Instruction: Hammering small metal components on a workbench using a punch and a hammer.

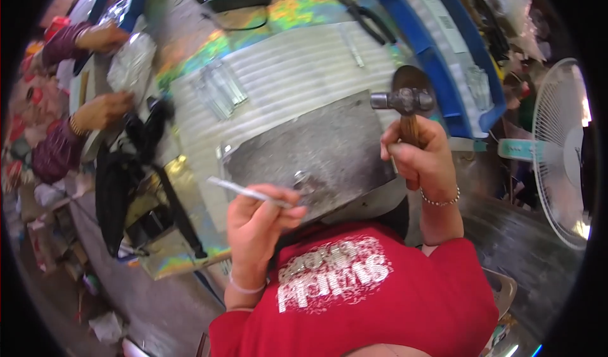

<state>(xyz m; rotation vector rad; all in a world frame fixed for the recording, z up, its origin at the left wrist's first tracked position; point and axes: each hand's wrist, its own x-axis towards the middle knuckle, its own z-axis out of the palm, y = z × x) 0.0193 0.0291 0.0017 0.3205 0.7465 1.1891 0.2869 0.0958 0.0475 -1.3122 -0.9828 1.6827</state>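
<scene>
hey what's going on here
A person has the hands occupied at a bench: the right hand grips a hammer by its wooden handle, and the left hand holds a thin pale rod. In front of them a dark flat plate lies on a white ridged sheet, with a small shiny piece near the plate's lower edge. At the left, a co-worker's hands are beside a clear plastic bag.

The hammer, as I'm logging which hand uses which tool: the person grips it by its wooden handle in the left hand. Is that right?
Not quite: the head view shows the hammer in the person's right hand. It is indeed gripped by its wooden handle.
</scene>
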